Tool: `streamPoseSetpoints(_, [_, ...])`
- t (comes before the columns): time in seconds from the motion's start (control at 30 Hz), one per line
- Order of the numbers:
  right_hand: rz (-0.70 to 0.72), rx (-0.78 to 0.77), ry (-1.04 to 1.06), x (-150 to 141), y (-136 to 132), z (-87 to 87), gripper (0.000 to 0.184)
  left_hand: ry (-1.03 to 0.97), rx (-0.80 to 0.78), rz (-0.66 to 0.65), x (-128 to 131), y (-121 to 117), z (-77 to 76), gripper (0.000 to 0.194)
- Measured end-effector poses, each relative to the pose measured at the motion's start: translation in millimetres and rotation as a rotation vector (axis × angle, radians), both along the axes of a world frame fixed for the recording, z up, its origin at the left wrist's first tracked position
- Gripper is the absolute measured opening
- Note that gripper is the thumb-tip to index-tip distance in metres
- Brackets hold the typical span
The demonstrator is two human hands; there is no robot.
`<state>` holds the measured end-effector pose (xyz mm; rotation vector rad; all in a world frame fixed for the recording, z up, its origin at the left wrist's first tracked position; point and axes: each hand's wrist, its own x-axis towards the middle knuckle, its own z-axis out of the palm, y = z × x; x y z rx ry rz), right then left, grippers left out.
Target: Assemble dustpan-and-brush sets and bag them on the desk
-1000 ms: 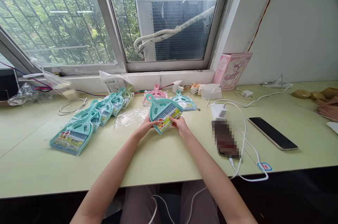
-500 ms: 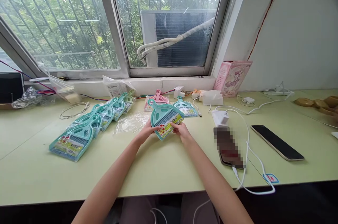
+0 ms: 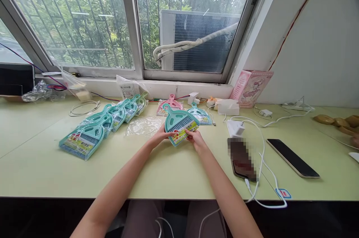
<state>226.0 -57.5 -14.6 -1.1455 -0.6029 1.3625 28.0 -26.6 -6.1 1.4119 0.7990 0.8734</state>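
Note:
Between my hands, tilted above the table, is a mint-green dustpan and brush set [image 3: 179, 120] with a yellow-green label. My left hand [image 3: 160, 136] grips its lower left edge, thumb over the label. The right hand [image 3: 195, 137] pinches its lower right side, fingers behind it. Behind the set lies a clear plastic bag [image 3: 143, 125], flat on the table. A pink dustpan set [image 3: 171, 102] and another mint-green set [image 3: 199, 113] lie farther back. To the left, several bagged mint-green dustpan sets [image 3: 84, 139] overlap in a slanting row.
On the right lie a phone with a charging cable [image 3: 242, 161], a dark-screened phone [image 3: 293, 158] and a white power adapter [image 3: 236, 128]. A pink box [image 3: 251, 88] stands against the wall. Coiled cable [image 3: 84, 108] is at the back left. The table's front edge [image 3: 174, 198] runs before my lap.
The camera view has shifted, so everything sits a little differently in the picture. Both hands keep the same hold on the dustpan set, which stays at nearly the same tilt.

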Motion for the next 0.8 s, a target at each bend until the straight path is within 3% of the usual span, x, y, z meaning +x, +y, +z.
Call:
streamPoseSetpoints(0.47, [-0.005, 0.027, -0.03, 5.1, 2.6, -10.2, 0.032, -0.039, 0.054, 0.005, 5.2, -1.5, 7.2, 0.088])
streamPoseSetpoints(0.8, [-0.051, -0.016, -0.027, 9.3, -2.7, 1.3, 0.023, 0.009, -0.011, -0.025, 7.4, -3.1, 7.6, 0.072])
